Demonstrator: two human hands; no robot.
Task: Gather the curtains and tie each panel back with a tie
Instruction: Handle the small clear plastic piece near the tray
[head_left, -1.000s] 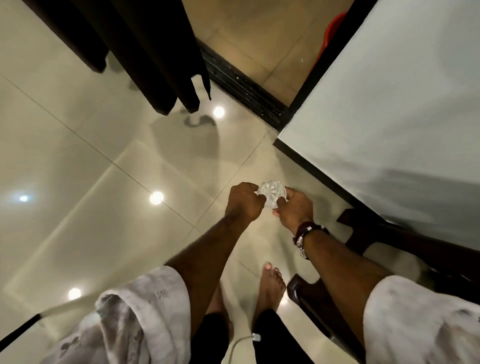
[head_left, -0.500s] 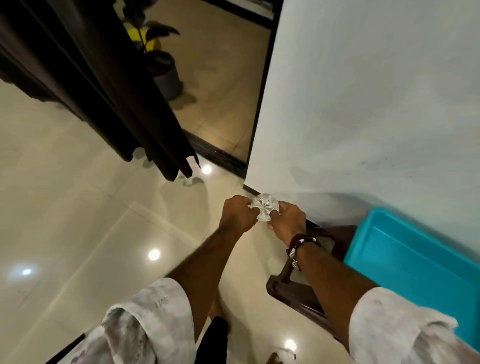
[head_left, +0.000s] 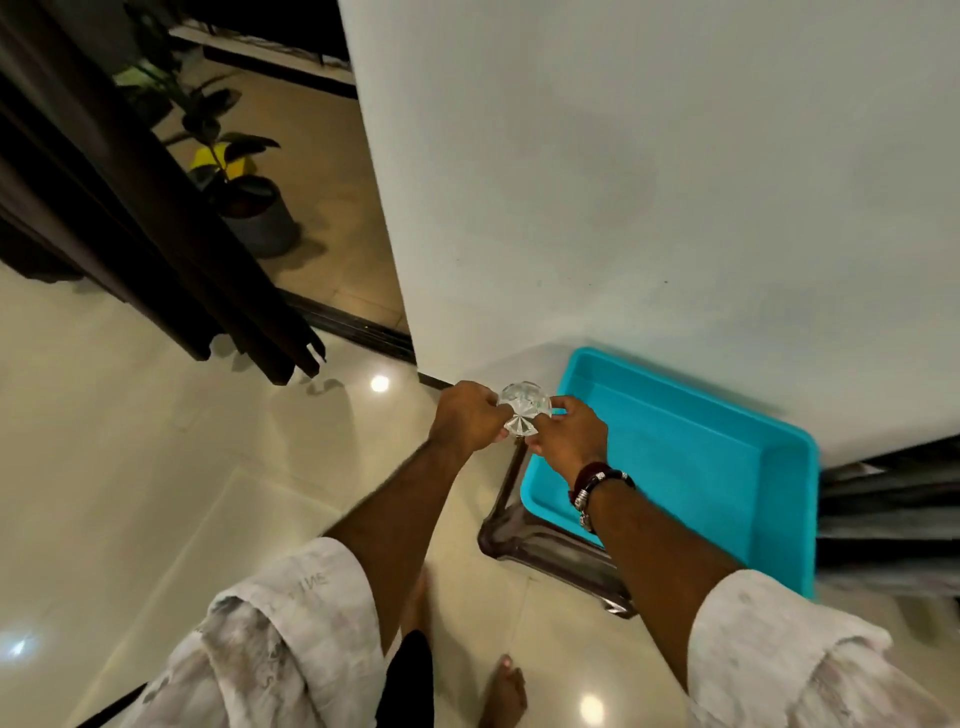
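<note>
A clear faceted crystal tie piece (head_left: 522, 412) is held between both hands in front of me. My left hand (head_left: 467, 418) grips its left side with curled fingers. My right hand (head_left: 569, 434), with a dark bracelet on the wrist, pinches its right side. A dark brown curtain panel (head_left: 156, 218) hangs loose at the upper left, its hem just above the glossy floor. Any cord on the tie is hidden by my fingers.
A turquoise plastic tray (head_left: 779, 467) rests on a brown stool (head_left: 519, 540) against the white wall (head_left: 649, 182). A potted plant (head_left: 249, 208) stands beyond the door track (head_left: 358, 327). My bare feet are on the tiled floor below.
The view has swung up and to the right, bringing the tray and more of the wall into sight. Both hands keep hold of the crystal tie piece and have drifted towards the tray.
</note>
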